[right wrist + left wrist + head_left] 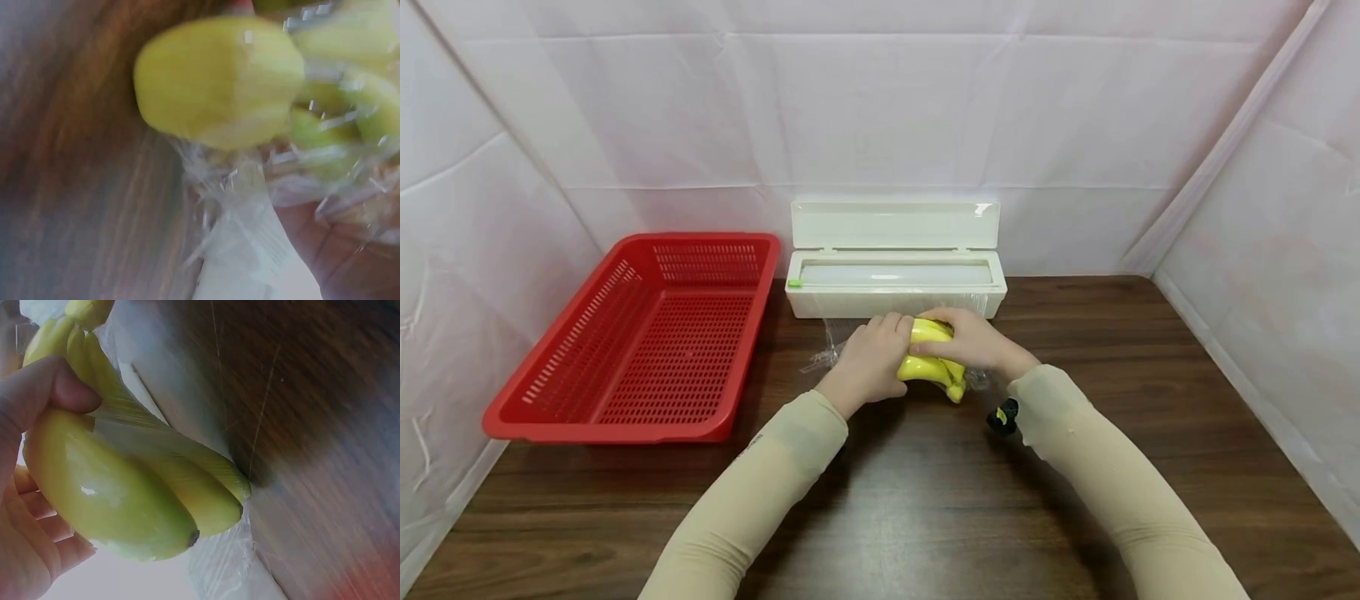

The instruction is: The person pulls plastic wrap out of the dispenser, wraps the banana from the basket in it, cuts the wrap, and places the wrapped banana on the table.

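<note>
A bunch of yellow bananas (928, 368) is held between both hands in front of the white cling film box (803, 303). My left hand (871, 358) grips it from the left, its thumb (65, 390) lying across the fruit in the left wrist view. From the right, my right hand (973, 340) holds the stem side with its fingers over the top. Clear cling film (234, 206) lies over part of the bananas and hangs in loose creases near the stem. A stretch of film runs from the box's front toward the hands.
The box's lid (895, 225) stands raised at the back, with the film roll (895, 273) inside and a small green piece (794, 283) at its left end. A red plastic basket (741, 367) stands on the left of the dark wooden table (880, 517). White cloth walls surround the table.
</note>
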The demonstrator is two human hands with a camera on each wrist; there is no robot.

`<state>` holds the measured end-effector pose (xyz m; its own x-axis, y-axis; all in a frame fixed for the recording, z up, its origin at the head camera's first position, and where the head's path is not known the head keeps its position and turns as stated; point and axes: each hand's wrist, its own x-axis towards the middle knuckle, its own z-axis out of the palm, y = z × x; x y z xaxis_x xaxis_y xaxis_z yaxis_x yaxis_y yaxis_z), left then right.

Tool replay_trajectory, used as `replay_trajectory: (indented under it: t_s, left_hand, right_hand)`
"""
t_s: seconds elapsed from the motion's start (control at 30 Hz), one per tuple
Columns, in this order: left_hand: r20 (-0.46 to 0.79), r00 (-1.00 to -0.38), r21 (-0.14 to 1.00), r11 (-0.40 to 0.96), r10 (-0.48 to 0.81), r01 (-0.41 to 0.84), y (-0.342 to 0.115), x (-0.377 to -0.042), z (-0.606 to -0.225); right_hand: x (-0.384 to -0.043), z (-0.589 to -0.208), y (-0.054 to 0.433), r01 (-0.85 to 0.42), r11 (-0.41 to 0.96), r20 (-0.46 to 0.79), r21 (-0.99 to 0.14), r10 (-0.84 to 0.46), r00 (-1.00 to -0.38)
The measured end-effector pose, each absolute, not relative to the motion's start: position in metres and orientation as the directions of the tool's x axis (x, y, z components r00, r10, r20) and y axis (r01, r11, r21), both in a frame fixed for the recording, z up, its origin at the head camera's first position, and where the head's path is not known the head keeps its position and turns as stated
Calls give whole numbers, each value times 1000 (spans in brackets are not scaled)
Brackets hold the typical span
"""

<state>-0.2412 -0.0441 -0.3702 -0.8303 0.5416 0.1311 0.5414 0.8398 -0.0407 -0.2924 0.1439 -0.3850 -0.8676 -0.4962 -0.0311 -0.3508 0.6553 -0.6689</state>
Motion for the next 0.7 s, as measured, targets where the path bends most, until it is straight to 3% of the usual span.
replay_trajectory:
  t_s: [0.23,0.47,0.57,0.7]
  left_hand:
    - [112,-834,-2,839,541,544,-45,-246,-369]
    - [85,-845,34,846,528,532,-46,-254,-368]
    - [81,-847,44,847,525,529,-46,-257,-370]
    - [54,-858,79,854,511,514,-46,-262,-372]
  right_hand:
    - [-278,-384,143,-445,681,78,-581,-498,-864]
    - [-261,-383,139,-587,729,210,-352,-550,-808]
    - [-258,-387,136,-602,755,227,-260,-559,-798]
    - [-258,-393,132,-587,777,238,-226,-540,-807]
